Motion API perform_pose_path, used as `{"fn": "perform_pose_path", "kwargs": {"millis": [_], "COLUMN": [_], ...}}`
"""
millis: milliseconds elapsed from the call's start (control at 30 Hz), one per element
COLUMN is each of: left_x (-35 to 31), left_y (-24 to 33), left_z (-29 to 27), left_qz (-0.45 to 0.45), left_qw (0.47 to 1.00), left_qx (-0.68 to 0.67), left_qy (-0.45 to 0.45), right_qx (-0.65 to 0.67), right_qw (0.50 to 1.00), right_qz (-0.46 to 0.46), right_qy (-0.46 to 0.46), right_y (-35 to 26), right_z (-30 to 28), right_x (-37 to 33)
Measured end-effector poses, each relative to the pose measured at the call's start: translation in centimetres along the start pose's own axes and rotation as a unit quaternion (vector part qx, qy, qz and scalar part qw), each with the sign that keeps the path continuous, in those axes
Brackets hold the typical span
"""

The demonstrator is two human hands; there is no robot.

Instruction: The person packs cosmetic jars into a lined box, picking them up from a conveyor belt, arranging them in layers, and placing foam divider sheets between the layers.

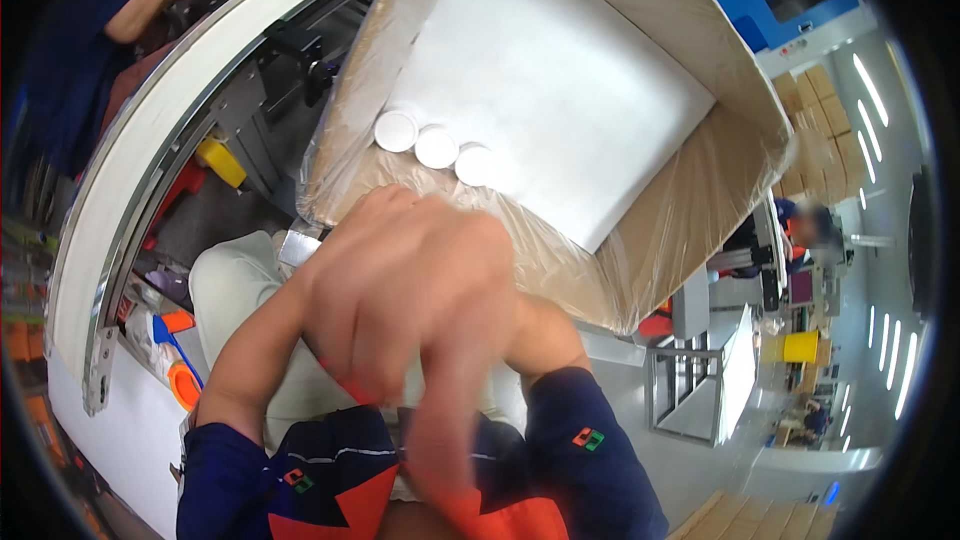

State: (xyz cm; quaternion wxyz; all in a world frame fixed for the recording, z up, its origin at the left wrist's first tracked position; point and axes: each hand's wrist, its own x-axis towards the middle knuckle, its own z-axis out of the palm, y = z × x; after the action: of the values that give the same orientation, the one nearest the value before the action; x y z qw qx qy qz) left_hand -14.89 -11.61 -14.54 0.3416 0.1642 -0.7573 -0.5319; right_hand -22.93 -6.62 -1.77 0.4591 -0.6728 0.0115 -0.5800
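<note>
My left hand (355, 285) and my right hand (470, 260) overlap in front of my chest, close to the near wall of a big cardboard box (735, 140). Motion smears both hands, and one partly covers the other. Some fingers point down, but what they hold, if anything, does not show. The box is lined with clear plastic. A white sheet (560, 80) lies inside it. Three round white lid-like discs, one of them the leftmost disc (396, 131), sit in a row by the near left corner of the box, just beyond my hands.
A curved-looking white rail (110, 200) with machine parts runs along the left. Beside it lies an orange and blue tool (182, 360). Another person's arm (155, 5) reaches in at the upper left. To the right stand a metal frame cart (690, 380) and stacked cartons (820, 130).
</note>
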Motion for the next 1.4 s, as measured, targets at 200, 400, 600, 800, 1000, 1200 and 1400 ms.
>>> {"fn": "perform_pose_path", "kwargs": {"millis": [200,400,600,800,1000,1200,1400], "left_x": [0.1,0.3,0.6,-0.3,-0.7,-2.1,-1.3], "left_y": [-5.7,-4.9,-3.8,-4.8,-4.0,-3.6,-4.6], "left_z": [-0.2,-0.5,0.3,0.5,1.6,0.9,1.2], "left_qz": [0.01,-0.021,0.002,0.095,0.158,0.099,0.069], "left_qw": [0.969,0.974,0.977,0.961,0.91,0.939,0.951], "left_qx": [0.239,0.215,0.214,0.244,0.379,0.311,0.291], "left_qy": [-0.059,-0.067,-0.009,0.095,0.062,0.109,0.074], "right_qx": [-0.019,-0.063,-0.079,0.027,-0.147,0.198,-0.172], "right_qw": [0.997,0.992,0.985,0.987,0.969,0.947,0.817], "right_qz": [-0.071,-0.087,-0.098,-0.143,-0.001,-0.074,-0.544], "right_qy": [0.017,0.073,0.117,-0.065,-0.197,-0.241,-0.083], "right_y": [-1.1,-2.2,-5.3,-4.5,-10.0,-7.1,-7.9], "right_z": [0.8,-0.4,0.5,0.3,-0.4,5.7,4.4], "right_x": [1.5,1.5,0.5,0.7,0.6,0.2,-1.1]}}
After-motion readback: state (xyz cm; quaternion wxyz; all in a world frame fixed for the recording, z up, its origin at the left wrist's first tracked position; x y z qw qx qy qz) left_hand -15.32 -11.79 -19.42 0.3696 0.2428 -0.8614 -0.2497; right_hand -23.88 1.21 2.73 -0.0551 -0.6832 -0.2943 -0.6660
